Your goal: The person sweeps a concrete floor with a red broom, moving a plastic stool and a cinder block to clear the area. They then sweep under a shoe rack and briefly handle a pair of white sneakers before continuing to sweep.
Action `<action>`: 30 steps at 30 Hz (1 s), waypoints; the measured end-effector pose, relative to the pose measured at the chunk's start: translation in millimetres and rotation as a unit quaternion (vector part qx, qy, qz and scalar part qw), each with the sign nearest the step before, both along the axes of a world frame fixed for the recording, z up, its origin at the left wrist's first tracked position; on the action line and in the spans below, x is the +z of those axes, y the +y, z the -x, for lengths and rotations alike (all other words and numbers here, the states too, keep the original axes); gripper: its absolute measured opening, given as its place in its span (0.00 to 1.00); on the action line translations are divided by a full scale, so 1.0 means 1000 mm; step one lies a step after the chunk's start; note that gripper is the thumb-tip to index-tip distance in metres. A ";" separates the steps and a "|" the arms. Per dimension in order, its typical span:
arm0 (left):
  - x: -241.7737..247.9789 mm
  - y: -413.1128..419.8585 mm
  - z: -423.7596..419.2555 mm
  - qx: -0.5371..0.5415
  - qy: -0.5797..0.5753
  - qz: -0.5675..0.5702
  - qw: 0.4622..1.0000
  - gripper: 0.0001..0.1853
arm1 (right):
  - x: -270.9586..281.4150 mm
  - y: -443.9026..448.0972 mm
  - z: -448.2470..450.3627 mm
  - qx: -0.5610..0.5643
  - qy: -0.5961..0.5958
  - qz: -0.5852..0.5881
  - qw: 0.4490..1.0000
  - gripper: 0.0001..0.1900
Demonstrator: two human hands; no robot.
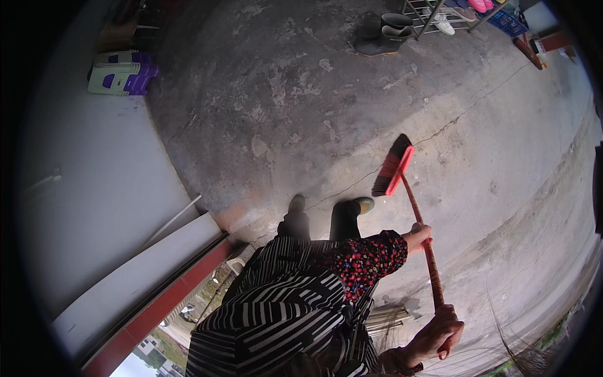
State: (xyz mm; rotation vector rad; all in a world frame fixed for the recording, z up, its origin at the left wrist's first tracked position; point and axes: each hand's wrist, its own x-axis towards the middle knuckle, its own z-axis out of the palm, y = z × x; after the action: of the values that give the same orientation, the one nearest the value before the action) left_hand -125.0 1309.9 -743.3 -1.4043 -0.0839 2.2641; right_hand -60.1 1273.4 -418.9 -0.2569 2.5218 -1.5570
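A broom with a red head [400, 170], dark bristles and a long reddish-brown handle [432, 271] slants across the concrete floor, bristles towards the left. My left hand [419, 237], in a floral sleeve, reaches across my body and grips the middle of the handle. Closer to me, my right hand [435, 332] is closed around the upper end. The broom head rests on the floor just ahead and to the right of my shoes [365, 205].
Rubber boots [384, 37] stand beside a metal shoe rack [428, 19] at the top. A green and purple plastic item [123, 74] is by the white wall at left. A pale stick [172, 221] leans there. Slats [386, 320] lie near my right side.
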 end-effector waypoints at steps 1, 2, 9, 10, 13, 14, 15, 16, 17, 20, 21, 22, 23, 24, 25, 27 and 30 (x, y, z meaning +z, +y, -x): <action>0.015 0.006 0.014 0.016 0.064 -0.046 0.997 0.10 | 0.011 -0.029 -0.003 0.091 0.031 -0.033 0.995 0.22; 0.040 0.001 0.021 -0.007 0.104 -0.049 0.993 0.10 | 0.006 -0.031 -0.016 0.100 0.054 -0.035 0.993 0.24; 0.143 -0.161 0.005 0.280 0.123 -0.131 0.943 0.09 | 0.068 -0.141 -0.065 0.056 0.122 -0.135 0.982 0.18; 0.126 -0.186 -0.024 0.284 0.107 -0.142 0.942 0.09 | 0.057 -0.150 -0.093 0.015 0.130 -0.126 0.983 0.19; 0.089 -0.294 -0.113 0.323 0.107 -0.097 0.935 0.19 | 0.036 -0.186 -0.160 -0.029 0.095 -0.111 0.989 0.23; 0.070 -0.333 -0.140 0.350 0.118 -0.066 0.927 0.20 | 0.032 -0.207 -0.176 -0.012 0.072 -0.104 0.992 0.25; 0.055 -0.370 -0.170 0.369 0.128 -0.038 0.920 0.21 | 0.027 -0.227 -0.195 -0.003 0.047 -0.097 0.994 0.28; 0.048 -0.408 -0.203 0.388 0.117 -0.029 0.914 0.20 | 0.022 -0.250 -0.211 0.006 0.019 -0.090 0.996 0.30; 0.042 -0.446 -0.236 0.408 0.105 -0.020 0.907 0.18 | 0.018 -0.273 -0.229 0.016 -0.016 -0.085 0.996 0.32; 0.005 -0.565 -0.312 0.450 0.051 0.020 0.891 0.14 | 0.012 -0.407 -0.279 0.036 -0.171 -0.040 0.984 0.21; -0.002 -0.592 -0.335 0.462 0.028 0.040 0.885 0.13 | 0.011 -0.435 -0.292 0.042 -0.221 -0.032 0.974 0.17; -0.011 -0.611 -0.355 0.496 0.028 0.047 0.867 0.12 | 0.010 -0.459 -0.305 0.044 -0.270 -0.026 0.961 0.15; -0.022 -0.631 -0.372 0.531 0.023 0.059 0.845 0.12 | 0.009 -0.481 -0.312 0.046 -0.319 -0.022 0.946 0.12; -0.028 -0.652 -0.390 0.549 0.012 0.079 0.832 0.13 | -0.027 -0.458 -0.274 -0.056 -0.434 -0.046 0.898 0.10; -0.032 -0.674 -0.408 0.551 0.005 0.103 0.828 0.13 | -0.051 -0.467 -0.272 0.133 -0.433 -0.082 0.888 0.11; -0.038 -0.732 -0.448 0.530 -0.063 0.146 0.833 0.12 | -0.089 -0.506 -0.263 0.217 -0.471 -0.245 0.819 0.13; -0.059 -0.780 -0.504 0.516 -0.081 0.177 0.834 0.12 | -0.114 -0.615 -0.287 0.180 -0.549 -0.360 0.733 0.12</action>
State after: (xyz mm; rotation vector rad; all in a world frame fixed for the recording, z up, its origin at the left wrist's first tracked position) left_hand 379.4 530.0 -802.3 -2.0849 -0.6535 3.1060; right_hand 226.5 658.6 -533.3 0.2294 1.6944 -0.2501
